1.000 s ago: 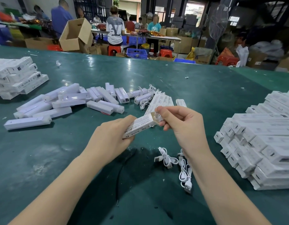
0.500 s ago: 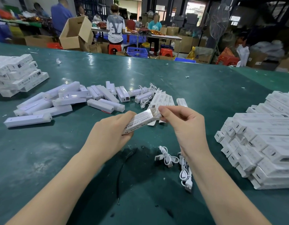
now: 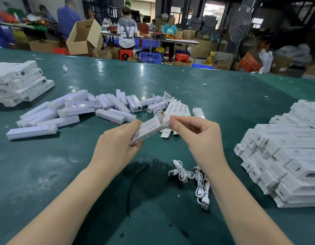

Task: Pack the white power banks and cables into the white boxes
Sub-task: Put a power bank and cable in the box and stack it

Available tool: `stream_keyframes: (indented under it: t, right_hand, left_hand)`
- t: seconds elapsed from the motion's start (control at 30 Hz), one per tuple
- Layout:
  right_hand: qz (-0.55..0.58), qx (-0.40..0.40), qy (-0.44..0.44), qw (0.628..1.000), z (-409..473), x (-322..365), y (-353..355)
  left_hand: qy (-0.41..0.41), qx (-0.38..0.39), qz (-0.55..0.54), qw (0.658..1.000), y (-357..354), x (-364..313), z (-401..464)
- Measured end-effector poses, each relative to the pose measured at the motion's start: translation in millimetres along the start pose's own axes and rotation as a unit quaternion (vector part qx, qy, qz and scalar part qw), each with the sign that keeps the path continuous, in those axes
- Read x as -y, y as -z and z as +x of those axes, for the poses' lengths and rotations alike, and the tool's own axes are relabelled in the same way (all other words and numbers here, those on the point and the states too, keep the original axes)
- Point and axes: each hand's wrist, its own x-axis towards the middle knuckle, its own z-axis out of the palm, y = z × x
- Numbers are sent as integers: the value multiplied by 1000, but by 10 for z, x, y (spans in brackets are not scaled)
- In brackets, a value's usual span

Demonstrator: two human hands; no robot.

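Since a second ago we've lifted the white box (image 3: 146,130) slightly and our right hand (image 3: 193,133) has pulled its end flap open. Left hand (image 3: 117,145) grip wraps the box body, held above the green surface (image 3: 223,106); right pinches the flap. Keep the mouth square before loading a power bank (image 3: 31,132) and cable (image 3: 181,172). Print reads "SMART", rest unclear.

Head view, down onto green table (image 3: 223,106)
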Motion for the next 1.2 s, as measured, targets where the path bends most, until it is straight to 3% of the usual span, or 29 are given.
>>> stream_keyframes:
  t: [0.37, 0.6, 0.67, 0.87, 1.07, 1.2]
  right_hand:
    - [-36, 33, 7, 999, 19, 63, 36]
    - [-95, 120, 12, 988, 14, 86, 55]
    - [-110, 134, 10, 985, 18, 76, 54]
    - [-116, 80, 29, 990, 30, 44, 74]
    - [-123, 100, 29, 987, -8, 51, 38]
    - [-142, 137, 1, 980, -38, -9, -50]
  left_hand:
    - [-71, -28, -10, 997, -1, 59, 18]
    - [-95, -13, 4, 995, 9, 75, 31]
    - [-88, -9, 12, 996, 10, 68, 32]
    - [-63, 9, 15, 998, 6, 51, 24]
    - [14, 7, 14, 1000, -53, 22, 1]
    - [5, 13, 16, 1000, -25, 2, 2]
